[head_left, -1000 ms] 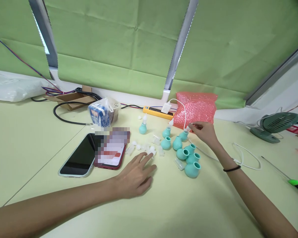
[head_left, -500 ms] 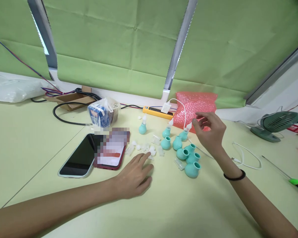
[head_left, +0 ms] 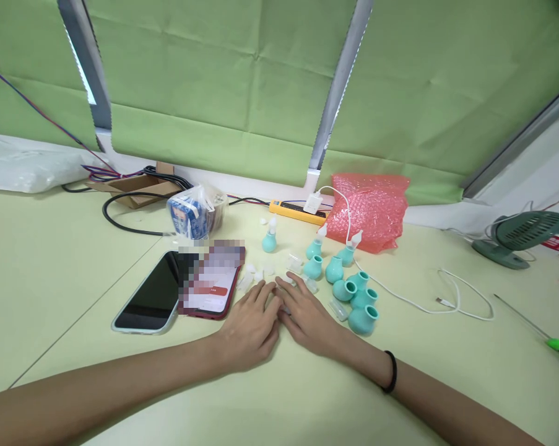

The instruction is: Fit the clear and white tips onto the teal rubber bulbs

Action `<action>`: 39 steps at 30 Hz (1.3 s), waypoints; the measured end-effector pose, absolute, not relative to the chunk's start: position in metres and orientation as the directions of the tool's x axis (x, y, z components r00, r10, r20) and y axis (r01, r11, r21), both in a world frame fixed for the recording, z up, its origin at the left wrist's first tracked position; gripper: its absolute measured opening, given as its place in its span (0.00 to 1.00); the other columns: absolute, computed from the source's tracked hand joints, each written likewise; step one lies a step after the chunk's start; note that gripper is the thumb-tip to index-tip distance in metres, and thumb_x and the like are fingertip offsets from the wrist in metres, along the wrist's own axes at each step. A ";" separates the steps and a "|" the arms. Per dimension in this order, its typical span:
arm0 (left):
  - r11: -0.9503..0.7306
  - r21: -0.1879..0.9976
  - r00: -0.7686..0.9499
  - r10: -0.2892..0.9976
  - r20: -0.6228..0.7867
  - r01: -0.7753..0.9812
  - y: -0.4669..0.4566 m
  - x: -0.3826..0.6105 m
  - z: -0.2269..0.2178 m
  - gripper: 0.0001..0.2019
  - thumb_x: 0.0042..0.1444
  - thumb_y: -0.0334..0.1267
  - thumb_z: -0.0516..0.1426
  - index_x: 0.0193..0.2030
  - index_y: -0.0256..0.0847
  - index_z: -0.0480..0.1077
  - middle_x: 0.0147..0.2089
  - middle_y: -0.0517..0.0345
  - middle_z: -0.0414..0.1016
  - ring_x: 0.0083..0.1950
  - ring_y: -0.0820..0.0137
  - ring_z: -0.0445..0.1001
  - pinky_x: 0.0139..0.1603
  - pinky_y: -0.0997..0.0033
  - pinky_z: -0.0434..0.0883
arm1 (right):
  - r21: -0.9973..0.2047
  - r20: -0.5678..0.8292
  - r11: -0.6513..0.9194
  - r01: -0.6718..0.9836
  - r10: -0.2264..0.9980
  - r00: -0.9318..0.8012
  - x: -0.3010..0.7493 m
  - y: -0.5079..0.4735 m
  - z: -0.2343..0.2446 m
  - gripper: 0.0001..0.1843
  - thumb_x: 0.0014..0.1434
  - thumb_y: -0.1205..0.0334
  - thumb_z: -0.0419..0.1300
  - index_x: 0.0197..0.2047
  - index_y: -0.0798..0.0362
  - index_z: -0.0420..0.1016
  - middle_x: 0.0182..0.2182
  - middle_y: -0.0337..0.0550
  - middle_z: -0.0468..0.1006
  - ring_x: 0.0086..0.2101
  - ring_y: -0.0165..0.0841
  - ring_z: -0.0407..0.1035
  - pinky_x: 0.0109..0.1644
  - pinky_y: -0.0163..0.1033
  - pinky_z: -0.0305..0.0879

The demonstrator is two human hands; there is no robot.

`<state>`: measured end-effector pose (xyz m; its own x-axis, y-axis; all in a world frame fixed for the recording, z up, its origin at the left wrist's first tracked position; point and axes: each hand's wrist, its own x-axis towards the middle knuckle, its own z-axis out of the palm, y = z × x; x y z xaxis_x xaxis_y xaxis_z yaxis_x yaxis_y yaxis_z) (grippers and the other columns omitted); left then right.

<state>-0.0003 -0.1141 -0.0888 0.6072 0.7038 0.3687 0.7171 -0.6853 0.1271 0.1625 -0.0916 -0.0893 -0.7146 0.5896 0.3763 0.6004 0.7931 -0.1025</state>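
- My left grip (head_left: 249, 328) lies flat on the pale green surface (head_left: 65, 260), fingers straight and close together, pinching nothing.
- My right grip (head_left: 307, 317) lies touching it on the right, fingers loosely spread and also flat, holding nothing.
- The fingertips of both reach the near edge of the small clear plastic pieces (head_left: 259, 275), scattered just beyond them.
- The teal bulbs (head_left: 363, 320) cluster just right of my right grip; three farther ones stand upright with white tips.
- A red phone (head_left: 212, 291) and a black phone (head_left: 149, 300) lie to the left.
- Pink bubble wrap (head_left: 372, 210) sits at the far side, and a white cable (head_left: 446, 302) trails to the right.
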 end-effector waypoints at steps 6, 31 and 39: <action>-0.687 0.129 0.628 0.713 0.310 0.715 -0.111 0.000 -0.095 0.19 0.52 0.30 0.46 0.52 0.31 0.52 0.56 0.38 0.55 0.60 0.55 0.51 0.55 0.54 0.58 | -0.167 0.468 0.753 0.637 0.629 -0.621 0.162 -0.094 -0.087 0.10 0.53 0.70 0.50 0.39 0.56 0.66 0.40 0.51 0.68 0.47 0.43 0.56 0.49 0.52 0.59; -0.767 0.078 0.710 0.623 0.328 0.637 -0.109 0.000 -0.093 0.13 0.54 0.29 0.45 0.46 0.32 0.60 0.49 0.44 0.63 0.53 0.59 0.59 0.51 0.55 0.64 | -0.249 0.494 0.686 0.684 0.697 -0.520 0.167 -0.090 -0.092 0.13 0.55 0.67 0.49 0.44 0.53 0.66 0.45 0.50 0.68 0.46 0.41 0.59 0.48 0.50 0.60; -0.778 0.166 0.705 0.622 0.340 0.606 -0.111 0.000 -0.090 0.09 0.55 0.28 0.44 0.38 0.34 0.64 0.38 0.48 0.65 0.43 0.64 0.63 0.37 0.66 0.70 | -0.194 0.565 0.671 0.716 0.673 -0.477 0.167 -0.091 -0.095 0.08 0.52 0.66 0.52 0.36 0.53 0.69 0.41 0.49 0.71 0.44 0.42 0.60 0.49 0.55 0.54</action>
<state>0.0002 -0.1108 -0.0898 0.7051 0.6223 0.3400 0.6062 -0.7777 0.1662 0.1667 -0.0912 -0.0945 -0.4771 0.6732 0.5649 0.7159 0.6705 -0.1945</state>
